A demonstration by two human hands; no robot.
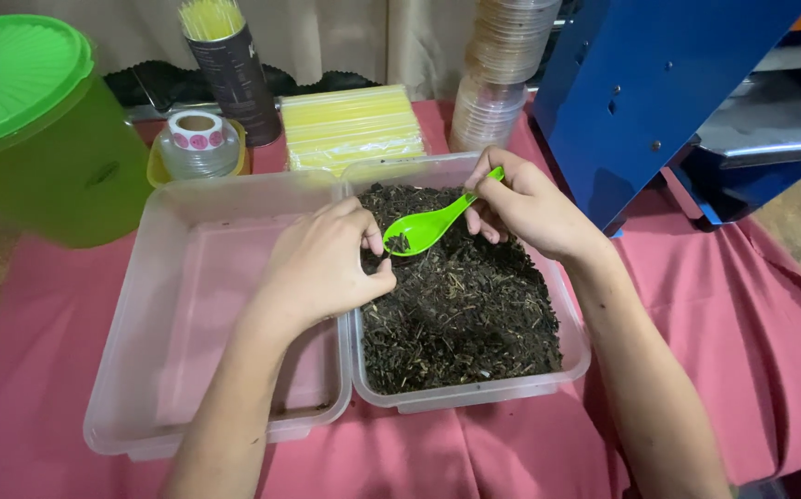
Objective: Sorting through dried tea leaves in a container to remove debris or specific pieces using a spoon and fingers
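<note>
Head view: looks down at a table with two hands at work.
Table: a pink cloth [474,453] covers it.
Back of table: a big green tub [40,139] with a lid, a tape roll [199,143], a dark can of yellow sticks [234,79], a flat pack of yellow straws [350,125], and a stack of clear lids [502,74].
Right side: a blue metal machine [641,92].
Left box [142,370]: clear plastic, almost bare inside.
Right box [474,393]: clear plastic, full of dark dry bits [465,314].
Spoon [433,222]: bright green plastic, over the right box, a few dark bits in its bowl.
Right hand [525,208]: fingers pinch the spoon's handle.
Left hand [322,263]: fingers curled in, tips at the spoon's bowl; I cannot tell if they hold any bits.
</note>
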